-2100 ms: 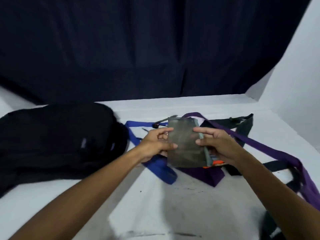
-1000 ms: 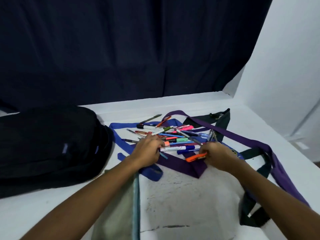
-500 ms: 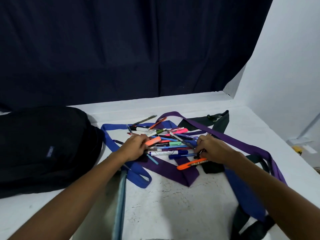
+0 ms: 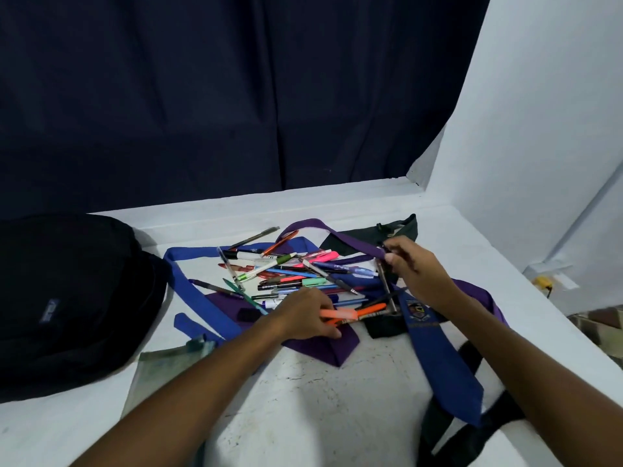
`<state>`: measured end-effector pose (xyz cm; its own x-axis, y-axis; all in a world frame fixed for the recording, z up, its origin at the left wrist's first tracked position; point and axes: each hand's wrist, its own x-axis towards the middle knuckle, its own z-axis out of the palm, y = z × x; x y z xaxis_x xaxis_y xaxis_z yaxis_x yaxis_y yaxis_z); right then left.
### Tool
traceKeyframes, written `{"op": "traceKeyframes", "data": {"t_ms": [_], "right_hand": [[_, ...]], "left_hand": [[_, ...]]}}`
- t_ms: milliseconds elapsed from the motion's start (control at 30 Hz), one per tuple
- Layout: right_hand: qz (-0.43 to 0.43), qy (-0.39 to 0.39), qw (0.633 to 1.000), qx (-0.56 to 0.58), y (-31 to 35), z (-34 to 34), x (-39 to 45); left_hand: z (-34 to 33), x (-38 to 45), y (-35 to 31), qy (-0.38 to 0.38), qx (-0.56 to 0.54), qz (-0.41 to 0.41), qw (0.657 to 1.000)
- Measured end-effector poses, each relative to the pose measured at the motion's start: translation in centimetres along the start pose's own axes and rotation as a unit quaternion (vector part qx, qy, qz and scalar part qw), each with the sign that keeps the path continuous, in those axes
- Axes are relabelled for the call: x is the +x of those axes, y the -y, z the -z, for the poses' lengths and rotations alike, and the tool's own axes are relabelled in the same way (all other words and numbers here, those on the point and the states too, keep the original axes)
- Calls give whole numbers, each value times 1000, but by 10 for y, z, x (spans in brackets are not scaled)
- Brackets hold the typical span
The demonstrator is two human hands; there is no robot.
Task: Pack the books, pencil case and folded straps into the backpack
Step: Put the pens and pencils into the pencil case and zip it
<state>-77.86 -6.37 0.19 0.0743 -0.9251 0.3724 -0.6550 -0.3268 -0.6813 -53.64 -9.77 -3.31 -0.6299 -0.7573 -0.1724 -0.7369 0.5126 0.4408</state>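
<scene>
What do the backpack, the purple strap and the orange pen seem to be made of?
Backpack: probably black woven fabric, matte, sagging softly. Purple strap: likely flat cloth, since it bends and folds. Orange pen: apparently plastic, smooth and bright.

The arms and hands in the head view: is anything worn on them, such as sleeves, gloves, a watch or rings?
Nothing shows. Both forearms are bare as far as the frame's lower edge, so no sleeve or cuff is in view. The left hand and the right hand wear no gloves. No watch, band or ring is visible on the wrists or on the fingers that show.
</scene>
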Motion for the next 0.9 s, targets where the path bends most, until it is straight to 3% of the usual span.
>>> {"op": "traceKeyframes", "data": {"t_ms": [167,300,400,467,633,767,833,900], "right_hand": [[28,169,976,-138,-5,-3,-23],[40,219,936,-273,3,-22,-26],[44,233,922,-305,8,-32,-24],[50,239,922,-301,9,-38,-21],[45,257,914,-312,17,-47,-14],[18,143,970,-198,39,-39,-2],[-47,74,996,-10,57,-39,9],[-125,31,964,231,74,-43,19]], "left_hand": [[5,8,4,40,-32,18,999],[28,-1,11,48,-100,47,993],[42,-13,21,26,-185,84,979],[46,-21,28,19,-275,101,956],[45,-37,32,-33,-502,129,854],[42,-44,28,-45,-613,117,781],[40,-45,20,-50,-629,107,768],[39,-45,8,-56,-633,97,766]]}}
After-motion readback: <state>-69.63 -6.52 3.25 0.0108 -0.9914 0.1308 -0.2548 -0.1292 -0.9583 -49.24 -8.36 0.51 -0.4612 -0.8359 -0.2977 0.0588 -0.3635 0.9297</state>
